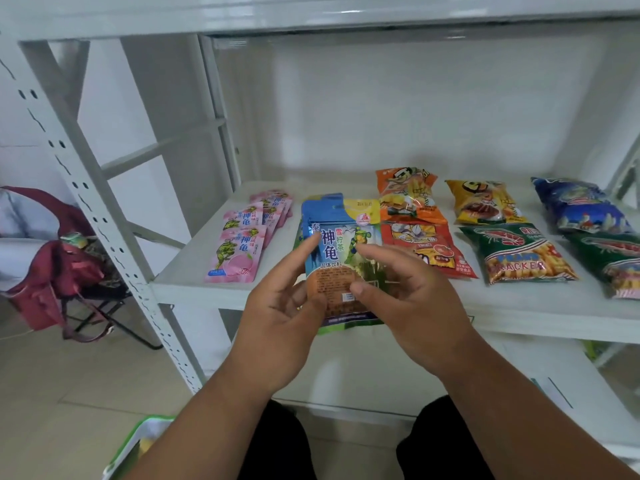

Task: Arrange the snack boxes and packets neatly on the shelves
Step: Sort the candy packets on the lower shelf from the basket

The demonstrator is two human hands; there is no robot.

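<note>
Head: packets btwn both hands, shelf edge.

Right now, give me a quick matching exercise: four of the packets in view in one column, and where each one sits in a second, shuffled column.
Things:
1. blue-green drink-mix packets
2. pink packets
3. dark blue bag
4. green prawn cracker bag

Places:
A. far right, at the back of the shelf
B. left end of the shelf, in an overlapping row
C. held between the left hand and right hand
D. front of the shelf, below the yellow bag

Pairs: 1-C, 2-B, 3-A, 4-D
</note>
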